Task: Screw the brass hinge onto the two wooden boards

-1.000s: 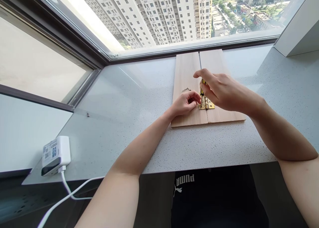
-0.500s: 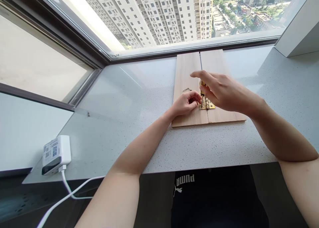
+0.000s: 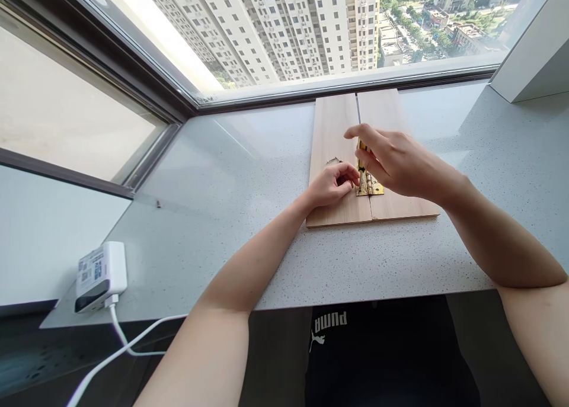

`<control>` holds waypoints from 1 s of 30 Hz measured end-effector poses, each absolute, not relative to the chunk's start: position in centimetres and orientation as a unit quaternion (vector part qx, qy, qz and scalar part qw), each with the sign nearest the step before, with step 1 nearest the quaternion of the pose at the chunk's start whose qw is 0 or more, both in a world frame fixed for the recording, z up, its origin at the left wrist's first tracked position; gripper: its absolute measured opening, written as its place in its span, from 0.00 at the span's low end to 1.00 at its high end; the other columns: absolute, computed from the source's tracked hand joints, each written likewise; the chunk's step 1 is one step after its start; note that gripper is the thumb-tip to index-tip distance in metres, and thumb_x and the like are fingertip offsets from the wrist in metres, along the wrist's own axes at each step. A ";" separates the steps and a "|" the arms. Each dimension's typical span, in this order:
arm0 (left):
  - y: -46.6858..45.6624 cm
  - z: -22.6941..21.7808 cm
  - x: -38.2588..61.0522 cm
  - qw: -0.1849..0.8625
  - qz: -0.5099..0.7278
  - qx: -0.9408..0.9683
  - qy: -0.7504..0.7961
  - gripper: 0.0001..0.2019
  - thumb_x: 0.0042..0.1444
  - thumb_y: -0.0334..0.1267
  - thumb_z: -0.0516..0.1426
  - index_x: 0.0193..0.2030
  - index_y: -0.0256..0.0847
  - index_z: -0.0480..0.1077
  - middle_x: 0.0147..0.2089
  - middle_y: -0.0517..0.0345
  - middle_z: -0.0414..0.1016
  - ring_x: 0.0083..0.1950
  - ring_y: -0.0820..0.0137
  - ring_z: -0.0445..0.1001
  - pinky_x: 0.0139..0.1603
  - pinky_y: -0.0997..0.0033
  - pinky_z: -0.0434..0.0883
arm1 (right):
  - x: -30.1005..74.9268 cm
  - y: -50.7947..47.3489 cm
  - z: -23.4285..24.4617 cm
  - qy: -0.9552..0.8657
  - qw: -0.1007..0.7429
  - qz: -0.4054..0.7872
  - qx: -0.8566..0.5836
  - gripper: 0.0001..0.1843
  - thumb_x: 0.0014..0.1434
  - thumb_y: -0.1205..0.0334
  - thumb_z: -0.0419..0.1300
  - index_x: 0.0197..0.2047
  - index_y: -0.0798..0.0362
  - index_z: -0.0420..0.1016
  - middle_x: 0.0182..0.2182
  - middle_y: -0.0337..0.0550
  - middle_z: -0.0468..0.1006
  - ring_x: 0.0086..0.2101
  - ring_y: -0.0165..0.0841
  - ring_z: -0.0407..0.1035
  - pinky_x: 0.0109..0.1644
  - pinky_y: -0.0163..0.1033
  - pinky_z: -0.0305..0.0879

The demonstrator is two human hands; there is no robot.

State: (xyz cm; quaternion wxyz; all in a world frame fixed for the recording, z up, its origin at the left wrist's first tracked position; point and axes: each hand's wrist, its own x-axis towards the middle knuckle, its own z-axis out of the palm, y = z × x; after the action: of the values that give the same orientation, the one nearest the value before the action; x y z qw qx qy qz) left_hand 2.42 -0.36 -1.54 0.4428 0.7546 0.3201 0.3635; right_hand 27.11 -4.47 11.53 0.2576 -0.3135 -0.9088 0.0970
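Observation:
Two pale wooden boards, a left one [image 3: 334, 119] and a right one [image 3: 383, 108], lie side by side with a thin seam between them. A brass hinge [image 3: 376, 188] lies across that seam near their front end. My right hand [image 3: 391, 158] is closed round the yellow-and-black handle of a screwdriver [image 3: 362, 163], which points down at the hinge's left leaf. My left hand [image 3: 332, 185] rests on the left board with curled fingertips pinched beside the screwdriver's tip; whatever they hold is too small to see. Behind it, a small metal thing [image 3: 333, 160] is partly hidden.
The boards lie on a speckled white countertop [image 3: 200, 235] reaching to the window frame [image 3: 267, 102]. A white power bank-like device [image 3: 104, 273] with a white cable [image 3: 116, 324] sits at the left front. A tiny dark piece [image 3: 158, 204] lies on the left. A white box [image 3: 537, 51] stands at the back right.
My right hand has shifted slightly, its index finger moving a little right on the handle, so more of the screwdriver shows. My left hand stays in place.

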 end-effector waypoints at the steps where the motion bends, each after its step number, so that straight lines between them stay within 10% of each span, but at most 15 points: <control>1: -0.4 -1.6 2.4 0.442 0.363 0.754 0.323 0.11 0.55 0.27 0.64 0.44 0.42 0.78 0.42 0.51 0.88 0.43 0.64 0.87 0.47 0.64 0.85 | 27.1 -4.3 11.5 -0.911 0.256 0.098 -0.308 0.21 0.85 0.65 0.50 0.73 0.56 0.73 0.43 0.45 0.82 0.35 0.35 0.66 0.40 0.43 0.58; 7: -0.5 -1.5 2.4 0.445 0.359 0.751 0.331 0.10 0.55 0.28 0.63 0.44 0.42 0.78 0.43 0.51 0.88 0.44 0.65 0.87 0.48 0.64 0.86 | 27.3 -4.1 11.8 -0.899 0.241 0.052 -0.362 0.14 0.85 0.57 0.56 0.56 0.54 0.82 0.39 0.46 0.82 0.34 0.36 0.66 0.40 0.44 0.57; 12: -0.5 -1.4 2.4 0.443 0.360 0.757 0.318 0.11 0.55 0.27 0.64 0.44 0.42 0.78 0.43 0.50 0.87 0.43 0.64 0.86 0.46 0.64 0.85 | 27.3 -4.3 11.6 -0.904 0.268 0.099 -0.318 0.22 0.80 0.71 0.51 0.69 0.58 0.78 0.57 0.59 0.85 0.50 0.42 0.76 0.49 0.45 0.66; 17: -0.3 -1.7 2.3 0.433 0.363 0.759 0.323 0.10 0.56 0.29 0.64 0.45 0.42 0.79 0.42 0.51 0.87 0.42 0.64 0.86 0.44 0.64 0.83 | 27.1 -4.5 11.5 -0.917 0.236 0.130 -0.295 0.27 0.84 0.67 0.53 0.81 0.60 0.69 0.40 0.43 0.81 0.35 0.34 0.69 0.41 0.41 0.62; 25: -0.2 -2.0 2.2 0.355 0.448 0.719 0.396 0.06 0.60 0.33 0.63 0.44 0.43 0.78 0.41 0.54 0.86 0.40 0.67 0.82 0.40 0.66 0.78 | 27.7 -4.2 12.0 -0.908 0.235 0.099 -0.332 0.08 0.84 0.57 0.61 0.56 0.53 0.78 0.41 0.46 0.84 0.36 0.36 0.70 0.42 0.44 0.61; 30: -0.1 -2.2 2.2 0.332 0.428 0.733 0.412 0.06 0.59 0.31 0.64 0.42 0.44 0.76 0.37 0.57 0.84 0.35 0.68 0.79 0.35 0.67 0.74 | 27.2 -4.6 11.8 -0.906 0.246 0.111 -0.326 0.14 0.84 0.67 0.51 0.63 0.56 0.75 0.50 0.54 0.85 0.44 0.40 0.73 0.46 0.46 0.62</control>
State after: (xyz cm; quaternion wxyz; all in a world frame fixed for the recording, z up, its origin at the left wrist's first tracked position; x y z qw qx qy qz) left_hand 2.20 -0.15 -2.19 0.3318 0.7327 0.4122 0.4281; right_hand 27.23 -4.60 11.82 0.2460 -0.3258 -0.9060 0.1114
